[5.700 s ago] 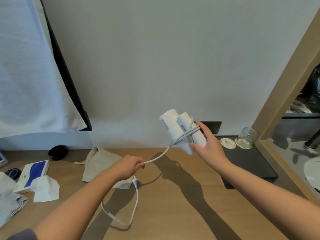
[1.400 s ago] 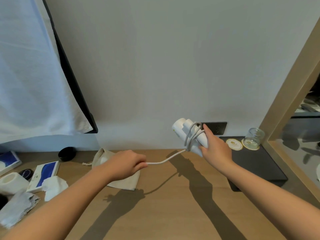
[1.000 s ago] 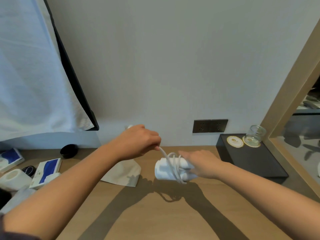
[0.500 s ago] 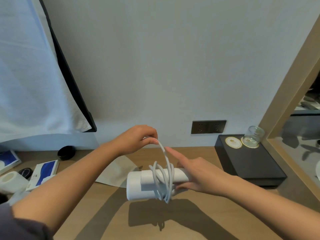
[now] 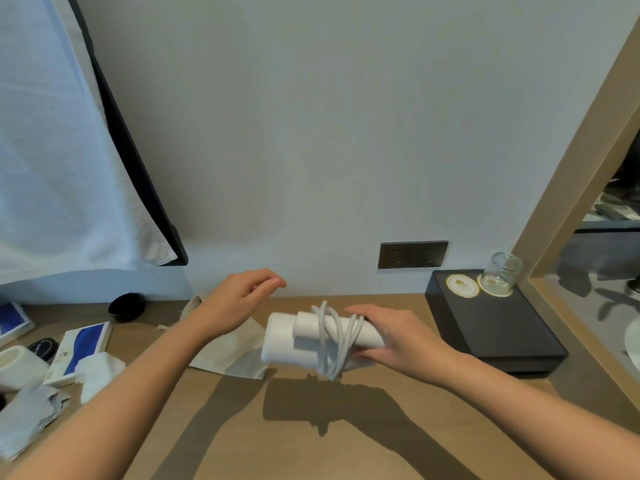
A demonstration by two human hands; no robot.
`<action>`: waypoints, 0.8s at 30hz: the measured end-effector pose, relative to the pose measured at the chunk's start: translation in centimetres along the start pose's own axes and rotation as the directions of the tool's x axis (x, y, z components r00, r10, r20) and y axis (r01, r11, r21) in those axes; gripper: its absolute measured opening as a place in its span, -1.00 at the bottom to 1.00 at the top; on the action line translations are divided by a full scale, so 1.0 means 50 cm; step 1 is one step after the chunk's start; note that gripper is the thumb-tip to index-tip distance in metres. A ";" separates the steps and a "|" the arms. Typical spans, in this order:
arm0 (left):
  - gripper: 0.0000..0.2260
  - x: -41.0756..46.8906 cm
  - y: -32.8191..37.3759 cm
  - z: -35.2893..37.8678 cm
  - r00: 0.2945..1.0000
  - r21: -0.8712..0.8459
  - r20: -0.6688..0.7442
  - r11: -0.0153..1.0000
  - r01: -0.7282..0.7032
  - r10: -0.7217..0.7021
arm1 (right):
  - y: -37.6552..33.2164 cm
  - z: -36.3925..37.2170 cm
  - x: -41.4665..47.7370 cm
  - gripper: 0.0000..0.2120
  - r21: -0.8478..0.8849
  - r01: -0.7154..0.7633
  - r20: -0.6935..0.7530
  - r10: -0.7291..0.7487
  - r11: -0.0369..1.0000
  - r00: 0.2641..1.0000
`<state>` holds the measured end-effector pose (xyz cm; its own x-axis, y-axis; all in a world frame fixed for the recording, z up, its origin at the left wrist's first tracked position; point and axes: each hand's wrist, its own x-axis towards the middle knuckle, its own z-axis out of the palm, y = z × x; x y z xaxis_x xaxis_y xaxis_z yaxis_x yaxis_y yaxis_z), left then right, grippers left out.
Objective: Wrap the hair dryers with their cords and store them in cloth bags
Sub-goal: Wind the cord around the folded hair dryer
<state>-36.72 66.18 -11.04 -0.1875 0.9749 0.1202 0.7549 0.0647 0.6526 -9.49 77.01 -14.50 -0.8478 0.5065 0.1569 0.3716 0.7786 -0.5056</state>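
1. At the far left of the table (image 5: 346, 445) lie a folded grey cloth (image 5: 27, 417), a white roll (image 5: 17, 365) and a blue-and-white box (image 5: 81, 351); none of them touches the work in hand.
2. The left hand (image 5: 239, 299) hangs open and empty above the table, fingers loosely curled, just left of and a little beyond the dryer.
3. The cloth bag (image 5: 232, 355) lies flat on the table directly under that hand, its near right corner reaching below the dryer's left end. Where its mouth sits cannot be told from here.
4. The hair dryer (image 5: 301, 341) is held off the table, long axis running left to right, thick end pointing left towards the bag.
5. The cord (image 5: 332, 341) is looped several times round its middle, the loops hanging loose below.
6. The right hand (image 5: 398, 337) grips the dryer's right end, fingers closed around it.
7. Judging by this, the wrapping looks done; the left hand is nearer the bag and should lift its mouth open, while the right feeds the dryer in leftward, thick end first.
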 end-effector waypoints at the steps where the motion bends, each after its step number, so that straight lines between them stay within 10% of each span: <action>1: -0.81 -0.011 -0.002 0.013 0.999 -0.048 -0.027 0.999 0.016 -0.017 | 0.000 -0.001 0.008 -0.44 0.044 -0.059 -0.030 0.061 0.997 0.998; 6: -0.43 -0.022 -0.006 0.074 0.939 -0.483 -0.173 0.856 0.183 -0.297 | -0.015 -0.024 0.048 -0.55 0.244 -0.262 -0.142 0.302 0.934 0.943; 12: -0.32 0.013 0.023 0.114 0.916 -0.844 0.019 0.485 0.230 -0.402 | -0.027 -0.035 0.075 -0.68 0.519 -0.334 -0.105 0.447 0.787 0.888; 24: -0.54 0.078 0.098 0.144 0.895 -0.946 0.112 0.229 0.229 -0.431 | -0.048 -0.043 0.073 -0.78 0.711 -0.389 0.054 0.505 0.586 0.861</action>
<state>-29.21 71.85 -12.77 -0.4225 0.8690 -0.2577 -0.4647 0.0364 0.8847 -12.66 77.79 -10.92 -0.5628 0.8097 -0.1662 0.2783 -0.0038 -0.9605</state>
